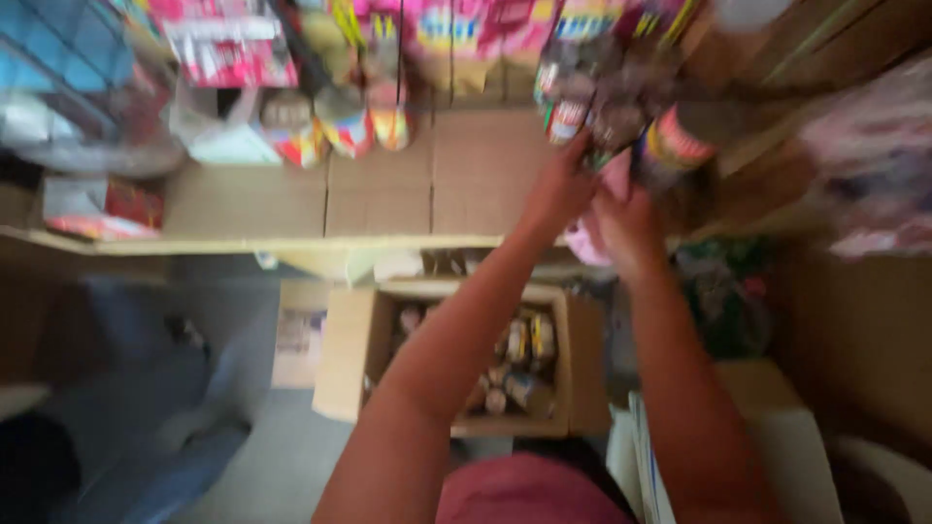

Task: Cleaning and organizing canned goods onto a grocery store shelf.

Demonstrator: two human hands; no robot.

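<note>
Forearms up from a pink shirt [524, 490]; left hand [561, 189] and right hand [629, 228] clutching dark bottles [670, 146] at the shelf [379, 199]. More bottles left in the open carton [578, 359] below.

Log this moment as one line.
left hand: on bottles | right hand: at pink cloth | open box below | blurred

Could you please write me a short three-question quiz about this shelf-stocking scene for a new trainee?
1. True or false: both hands reach up to the bottles on the shelf.
2. What lies below the arms on the floor? A) an open cardboard box B) a metal bucket
3. What covers the shelf surface?

Key:
1. True: left hand and right hand are at the bottles.
2. A, the open cardboard box with small jars.
3. Flattened cardboard.
</note>
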